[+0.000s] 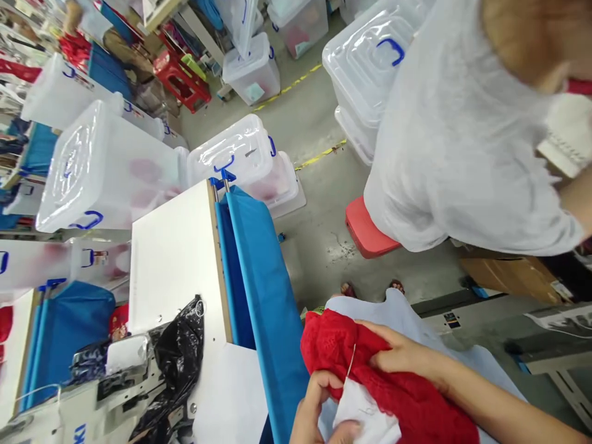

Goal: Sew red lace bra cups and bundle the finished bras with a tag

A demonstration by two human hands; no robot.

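A bundle of red knitted fabric (pixel 333 339) rests on a pale cloth (pixel 444 324) over my lap. At its lower edge my left hand (pixel 321 410) is closed, fingers curled on the red fabric and thumb pressing a white piece (pixel 363 416) that looks like a tag or scrap of cloth. A thin pale string (pixel 352 361) runs from the white piece up over the fabric. My right hand (pixel 402 351) reaches in from the right and grips the red fabric, its fingertips partly hidden in the folds.
Left of me is a white sewing table (pixel 176 259) with a blue cloth trough (pixel 263 265), a black plastic bag (pixel 182 345) and a sewing machine (pixel 87 401). Clear lidded boxes (pixel 235 148) stand ahead. A person in a white shirt (pixel 444 154) sits on a red stool (pixel 367 228).
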